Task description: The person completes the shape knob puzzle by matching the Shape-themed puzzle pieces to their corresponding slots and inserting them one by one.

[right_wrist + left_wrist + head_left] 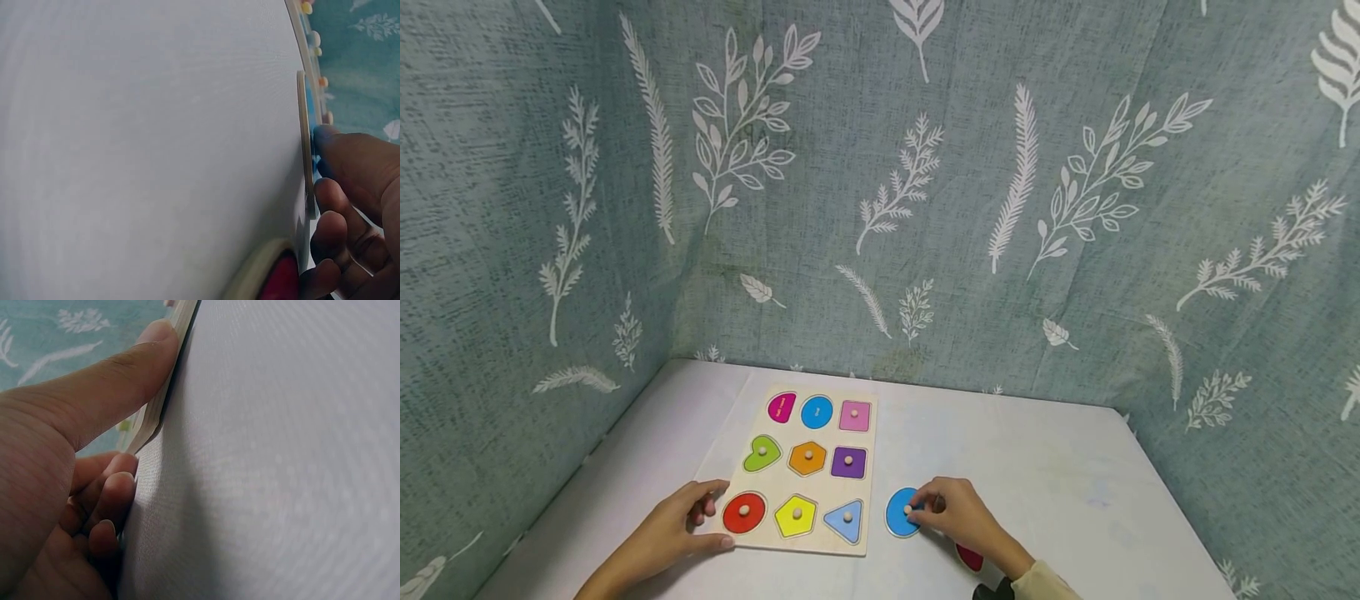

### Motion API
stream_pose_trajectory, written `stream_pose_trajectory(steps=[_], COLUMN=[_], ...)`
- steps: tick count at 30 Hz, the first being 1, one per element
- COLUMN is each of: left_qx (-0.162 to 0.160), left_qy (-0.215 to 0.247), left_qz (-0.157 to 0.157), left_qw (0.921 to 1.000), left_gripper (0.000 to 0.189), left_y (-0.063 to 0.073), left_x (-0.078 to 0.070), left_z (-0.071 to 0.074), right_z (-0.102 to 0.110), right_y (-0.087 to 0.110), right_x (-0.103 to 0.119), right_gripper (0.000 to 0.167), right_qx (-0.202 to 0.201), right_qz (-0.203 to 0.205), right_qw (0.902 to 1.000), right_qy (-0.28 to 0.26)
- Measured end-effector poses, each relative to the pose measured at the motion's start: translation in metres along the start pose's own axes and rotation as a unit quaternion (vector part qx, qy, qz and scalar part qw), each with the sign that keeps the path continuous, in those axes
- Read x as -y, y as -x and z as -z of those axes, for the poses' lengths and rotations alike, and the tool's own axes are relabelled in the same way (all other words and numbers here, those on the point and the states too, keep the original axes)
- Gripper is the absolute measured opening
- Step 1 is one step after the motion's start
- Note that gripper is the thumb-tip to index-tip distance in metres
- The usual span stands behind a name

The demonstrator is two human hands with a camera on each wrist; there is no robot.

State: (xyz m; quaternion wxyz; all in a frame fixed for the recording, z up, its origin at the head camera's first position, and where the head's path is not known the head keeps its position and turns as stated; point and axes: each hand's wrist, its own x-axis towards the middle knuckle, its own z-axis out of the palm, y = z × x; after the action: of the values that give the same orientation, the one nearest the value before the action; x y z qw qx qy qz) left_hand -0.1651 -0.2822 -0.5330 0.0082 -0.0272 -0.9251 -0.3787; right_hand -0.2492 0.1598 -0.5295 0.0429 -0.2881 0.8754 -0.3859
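Note:
A wooden shape-puzzle board [778, 483] lies flat on the white table. My left hand [664, 533] holds its near left corner, the thumb [140, 359] against the near edge and the index finger at the left side. To the right of the board, my right hand [958, 512] pinches the small knob of a blue rounded puzzle piece [898, 514]. In the right wrist view this blue piece [307, 144] is seen edge-on, at or very near the tabletop. A dark pink puzzle piece [970, 557] lies under the right wrist, partly hidden.
Several knobbed pieces sit in the board, including a red circle [752, 518], yellow pentagon [786, 521] and light blue triangle [847, 531]. Two top slots, pink [782, 407] and blue [817, 412], show printed bottoms. A leaf-patterned cloth [880, 250] hangs behind the table [1037, 467].

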Motion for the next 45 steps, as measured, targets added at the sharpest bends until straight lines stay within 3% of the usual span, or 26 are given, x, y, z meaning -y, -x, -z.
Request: stream_pose_trajectory(steps=[25,45], left_qx=[-0.002,-0.003], left_qy=[-0.006,-0.004], left_qz=[0.019,0.011], left_qw=[0.9998,0.9999], left_gripper=[0.089,0.089], left_y=[-0.001,0.0], left_x=[-0.001,0.0], left_z=[-0.001,-0.001], right_z=[-0.003,0.0], right_y=[-0.009,-0.046], right_x=[0.006,0.013], right_gripper=[0.006,0.004], right_qx=[-0.035,-0.05], right_qz=[0.021,0.049], right_qw=[0.9982,0.996], right_qy=[0.043,0.056])
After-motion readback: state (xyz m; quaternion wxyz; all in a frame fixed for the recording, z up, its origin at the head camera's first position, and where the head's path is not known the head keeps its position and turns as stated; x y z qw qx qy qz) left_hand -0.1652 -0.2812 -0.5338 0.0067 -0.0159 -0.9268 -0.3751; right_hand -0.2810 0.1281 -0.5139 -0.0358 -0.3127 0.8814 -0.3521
